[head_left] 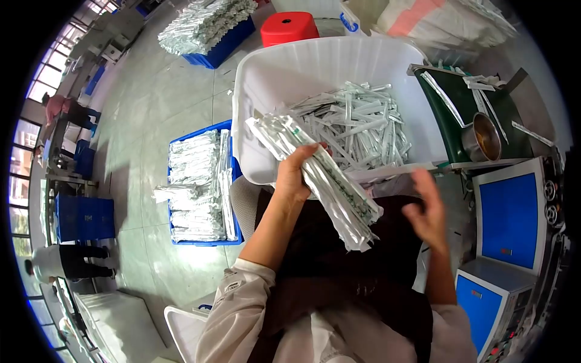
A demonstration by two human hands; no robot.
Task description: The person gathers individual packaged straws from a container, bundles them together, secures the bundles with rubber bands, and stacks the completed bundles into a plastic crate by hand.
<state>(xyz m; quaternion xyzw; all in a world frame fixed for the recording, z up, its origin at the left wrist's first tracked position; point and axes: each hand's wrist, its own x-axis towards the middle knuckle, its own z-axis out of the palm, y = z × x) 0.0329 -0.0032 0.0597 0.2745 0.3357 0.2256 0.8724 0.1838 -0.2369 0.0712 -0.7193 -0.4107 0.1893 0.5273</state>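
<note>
My left hand [296,172] is closed around a thick bundle of long, thin white wrapped packets [330,187], held slanting above my lap. What the wrappers contain cannot be made out. To the right of the bundle, my right hand [428,209] is apart from it, fingers stretched out and a little blurred, holding nothing. Beyond both hands stands a large white tub [260,91] with a loose heap of similar packets [363,124] in it. On the floor to the left, a blue crate [206,244] holds neat stacks of packets [196,181].
A green conveyor belt [445,115] with a metal cup [482,138] and stray packets meets the tub's right side. Blue-panelled machine cabinets [508,212] stand at right. A red stool [289,29] and another heaped blue crate [221,45] are behind. Two people are at far left.
</note>
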